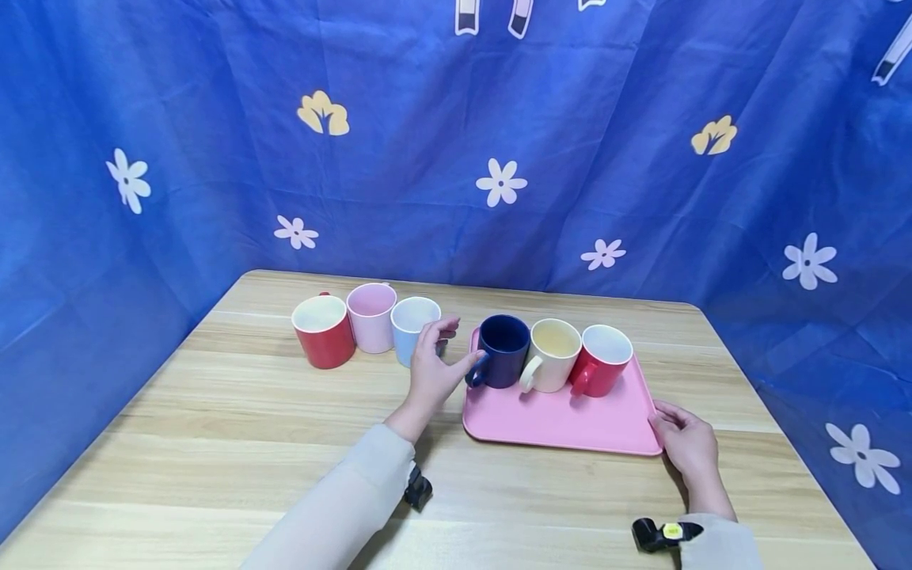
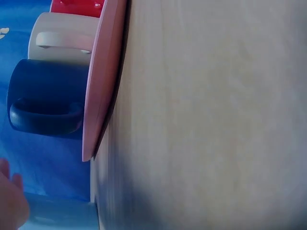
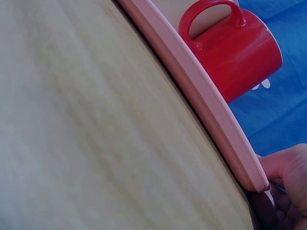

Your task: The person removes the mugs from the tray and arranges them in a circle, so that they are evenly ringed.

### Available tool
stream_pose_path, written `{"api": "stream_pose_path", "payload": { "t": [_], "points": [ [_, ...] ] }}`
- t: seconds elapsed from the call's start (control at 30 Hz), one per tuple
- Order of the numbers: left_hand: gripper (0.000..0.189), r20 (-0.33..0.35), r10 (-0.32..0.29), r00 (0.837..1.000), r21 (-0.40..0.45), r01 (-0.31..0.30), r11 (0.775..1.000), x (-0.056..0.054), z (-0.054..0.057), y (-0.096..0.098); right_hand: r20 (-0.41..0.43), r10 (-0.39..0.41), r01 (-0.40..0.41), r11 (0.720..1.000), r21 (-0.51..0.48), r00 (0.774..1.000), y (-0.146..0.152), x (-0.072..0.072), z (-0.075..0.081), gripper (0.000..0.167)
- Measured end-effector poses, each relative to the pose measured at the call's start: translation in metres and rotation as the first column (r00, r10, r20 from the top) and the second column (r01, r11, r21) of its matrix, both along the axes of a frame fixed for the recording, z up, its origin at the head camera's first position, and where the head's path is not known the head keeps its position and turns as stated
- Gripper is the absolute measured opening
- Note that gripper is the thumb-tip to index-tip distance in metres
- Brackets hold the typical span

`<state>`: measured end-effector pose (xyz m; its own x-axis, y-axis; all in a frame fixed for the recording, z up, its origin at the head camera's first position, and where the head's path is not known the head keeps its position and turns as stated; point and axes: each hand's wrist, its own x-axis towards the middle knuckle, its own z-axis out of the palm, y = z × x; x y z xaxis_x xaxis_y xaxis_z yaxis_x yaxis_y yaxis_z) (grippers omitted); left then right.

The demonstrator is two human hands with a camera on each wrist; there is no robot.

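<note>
A pink tray (image 1: 556, 419) lies on the table, bearing a dark blue mug (image 1: 503, 353), a cream mug (image 1: 552, 356) and a red mug (image 1: 602, 361) side by side along its far part. My right hand (image 1: 687, 445) pinches the tray's front right corner, its thumb at the rim and other fingers partly hidden below in the right wrist view. Between the dark blue mug and a light blue mug (image 1: 412, 321), my left hand (image 1: 432, 378) hovers with fingers spread, holding nothing. In the left wrist view the dark blue mug's handle (image 2: 45, 117) is apart from that hand.
Left of the light blue mug stand a pink mug (image 1: 373, 321) and another red mug (image 1: 324, 336), close together on the wooden table (image 1: 214, 443). A blue patterned curtain (image 1: 427, 158) hangs behind and along both sides.
</note>
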<state>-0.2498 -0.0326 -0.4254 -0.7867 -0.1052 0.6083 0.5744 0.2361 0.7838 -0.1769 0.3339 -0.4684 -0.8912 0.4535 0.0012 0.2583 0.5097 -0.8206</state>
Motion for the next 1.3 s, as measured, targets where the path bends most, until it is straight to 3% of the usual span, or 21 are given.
{"api": "stream_pose_path", "payload": {
  "t": [0.1,0.2,0.4,0.5,0.63,0.73,0.93,1.3],
  "points": [
    [0.057,0.075,-0.051,0.996,-0.006,0.052,0.999,0.000,-0.001,0.001,0.002,0.000,0.000,1.000,0.003,1.000,0.000,0.000,0.000,0.035],
    [0.052,0.159,-0.105,0.982,-0.008,0.108,0.994,0.001,-0.001,0.000,0.008,-0.001,0.001,1.000,0.010,1.000,0.000,0.000,0.001,0.035],
    [0.038,0.322,-0.175,0.930,-0.034,0.196,0.980,0.001,-0.002,-0.003,0.016,-0.005,0.005,1.000,0.016,1.000,0.000,0.000,0.001,0.035],
    [0.029,0.369,-0.195,0.909,-0.069,0.236,0.969,0.001,-0.003,-0.004,0.017,-0.003,0.003,1.000,0.014,1.000,0.000,0.001,0.002,0.035],
    [0.018,0.389,-0.225,0.893,-0.121,0.291,0.949,0.002,-0.004,-0.005,0.014,0.001,-0.002,1.000,0.015,1.000,0.000,0.001,0.002,0.035],
    [0.012,0.389,-0.241,0.889,-0.141,0.316,0.938,0.001,-0.005,-0.006,0.011,0.002,-0.002,1.000,0.020,1.000,0.000,0.001,0.002,0.035],
    [0.011,0.368,-0.219,0.904,-0.193,0.304,0.933,0.000,-0.006,-0.008,-0.004,0.007,-0.007,1.000,0.015,1.000,-0.001,0.001,0.002,0.035],
    [0.015,0.355,-0.210,0.911,-0.196,0.292,0.936,0.000,-0.004,-0.019,-0.025,0.006,-0.006,1.000,0.014,1.000,-0.001,0.000,0.002,0.034]
  ]
}}
